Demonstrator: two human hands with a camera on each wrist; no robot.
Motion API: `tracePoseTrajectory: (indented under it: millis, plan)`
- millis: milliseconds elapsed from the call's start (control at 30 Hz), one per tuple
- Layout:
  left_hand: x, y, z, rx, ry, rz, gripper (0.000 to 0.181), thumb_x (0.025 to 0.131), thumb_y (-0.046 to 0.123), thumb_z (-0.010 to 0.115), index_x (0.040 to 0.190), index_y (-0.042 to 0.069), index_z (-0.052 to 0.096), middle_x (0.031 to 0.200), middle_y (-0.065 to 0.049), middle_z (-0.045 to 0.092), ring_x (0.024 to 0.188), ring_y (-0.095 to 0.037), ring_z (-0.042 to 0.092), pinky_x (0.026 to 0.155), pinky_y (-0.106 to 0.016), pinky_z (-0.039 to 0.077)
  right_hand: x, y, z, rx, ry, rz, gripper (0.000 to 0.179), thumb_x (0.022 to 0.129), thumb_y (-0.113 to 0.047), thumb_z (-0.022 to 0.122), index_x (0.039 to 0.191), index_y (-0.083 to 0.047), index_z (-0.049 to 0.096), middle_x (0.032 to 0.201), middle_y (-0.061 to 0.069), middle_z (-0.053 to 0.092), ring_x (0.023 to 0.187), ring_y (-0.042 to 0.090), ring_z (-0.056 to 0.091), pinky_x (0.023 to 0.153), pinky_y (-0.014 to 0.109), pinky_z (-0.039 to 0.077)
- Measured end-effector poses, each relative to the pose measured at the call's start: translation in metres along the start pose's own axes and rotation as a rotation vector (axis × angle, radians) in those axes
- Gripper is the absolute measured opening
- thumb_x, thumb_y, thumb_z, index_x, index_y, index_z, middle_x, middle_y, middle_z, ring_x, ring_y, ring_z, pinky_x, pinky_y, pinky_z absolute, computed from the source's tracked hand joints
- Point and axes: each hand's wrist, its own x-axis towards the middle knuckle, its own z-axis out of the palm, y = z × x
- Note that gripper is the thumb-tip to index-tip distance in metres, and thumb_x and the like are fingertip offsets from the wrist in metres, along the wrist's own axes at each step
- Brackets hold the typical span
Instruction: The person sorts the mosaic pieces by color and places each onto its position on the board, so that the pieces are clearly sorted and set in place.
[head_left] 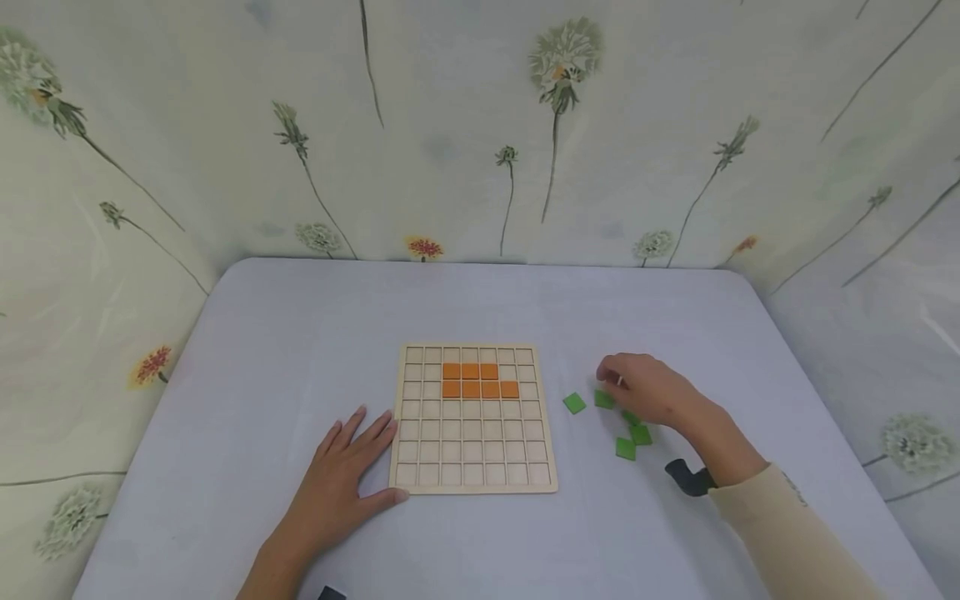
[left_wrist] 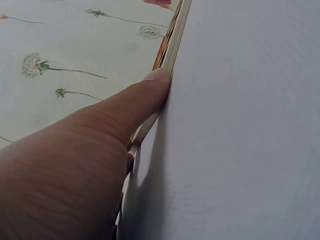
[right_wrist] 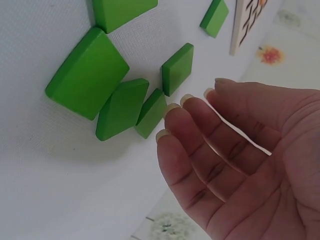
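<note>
A wooden grid board (head_left: 474,490) lies on the table, with orange square tiles (head_left: 470,389) in two rows of its upper cells. My left hand (head_left: 341,479) rests flat at the board's left side, fingers spread. In the left wrist view its thumb (left_wrist: 135,107) touches the board's edge (left_wrist: 174,47). My right hand (head_left: 648,387) hovers over several loose green tiles (head_left: 574,403) right of the board. Seen from the right wrist, its fingers (right_wrist: 192,160) are loosely bent with nothing between them and the thumb, close by a green tile (right_wrist: 177,70).
A white cloth covers the table (head_left: 300,333). Curtain fabric (head_left: 450,125) with dandelion prints hangs behind and at both sides. A black strap end (head_left: 688,478) shows below my right wrist, and another dark piece (head_left: 332,593) by my left wrist.
</note>
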Motion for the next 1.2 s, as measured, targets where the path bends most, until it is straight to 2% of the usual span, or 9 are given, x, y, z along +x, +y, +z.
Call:
tracePoseTrajectory:
  millis: [267, 467, 800, 1200]
  plan:
    - [0.001, 0.001, -0.002, 0.002, 0.001, -0.004, 0.096, 0.081, 0.057, 0.084, 0.161, 0.019, 0.045, 0.167, 0.006, 0.036, 0.159, -0.030, 0.017, 0.128, -0.053, 0.009, 0.000, 0.000, 0.000, -0.011, -0.008, -0.017, 0.018, 0.098, -0.009, 0.069, 0.115, -0.002, 0.072, 0.101, 0.005, 0.070, 0.086, 0.019, 0.063, 0.079, 0.043, 0.058]
    - [0.001, 0.000, 0.000, 0.020, 0.006, -0.003, 0.096, 0.081, 0.058, 0.083, 0.161, 0.019, 0.045, 0.167, 0.006, 0.036, 0.159, -0.029, 0.017, 0.128, -0.053, 0.009, 0.001, 0.000, 0.004, -0.036, -0.037, 0.012, 0.023, 0.095, -0.011, 0.075, 0.116, -0.002, 0.072, 0.106, 0.007, 0.070, 0.091, 0.021, 0.063, 0.084, 0.046, 0.058]
    - [0.001, 0.000, 0.000, 0.015, 0.005, -0.007, 0.097, 0.080, 0.056, 0.085, 0.160, 0.019, 0.046, 0.167, 0.007, 0.036, 0.159, -0.030, 0.017, 0.128, -0.053, 0.009, 0.003, 0.000, 0.009, -0.060, -0.062, 0.029, 0.017, 0.094, -0.010, 0.076, 0.109, -0.005, 0.072, 0.103, 0.004, 0.068, 0.083, 0.017, 0.059, 0.077, 0.040, 0.057]
    - [0.001, 0.000, 0.000, 0.014, 0.002, -0.004, 0.096, 0.081, 0.057, 0.084, 0.160, 0.019, 0.046, 0.167, 0.007, 0.035, 0.159, -0.030, 0.017, 0.128, -0.054, 0.009, 0.002, 0.000, 0.009, -0.052, -0.068, 0.042, 0.018, 0.093, -0.010, 0.078, 0.108, -0.004, 0.070, 0.102, 0.005, 0.068, 0.083, 0.019, 0.059, 0.077, 0.040, 0.057]
